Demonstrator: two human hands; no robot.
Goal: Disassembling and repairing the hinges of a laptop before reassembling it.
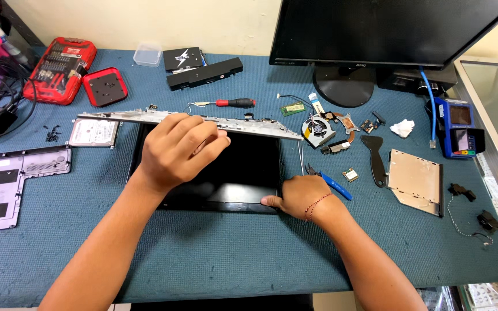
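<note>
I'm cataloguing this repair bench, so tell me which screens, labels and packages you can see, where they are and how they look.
Monitor: back right, large, black, dark screen.
Laptop screen panel: centre, black, flat under both hands, left hand and right hand.
Payment terminal: far right, blue, small dark display.
Hard drive: left, silver with white label.
Black packet: back centre, square, white emblem.
Clear plastic box: back, small.

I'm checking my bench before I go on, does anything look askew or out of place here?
Yes. The silver laptop cover sits tilted, raised off the black laptop base where the left hand grips it. The right hand presses the base's corner. A cooling fan and loose screws lie scattered on the mat.
</note>
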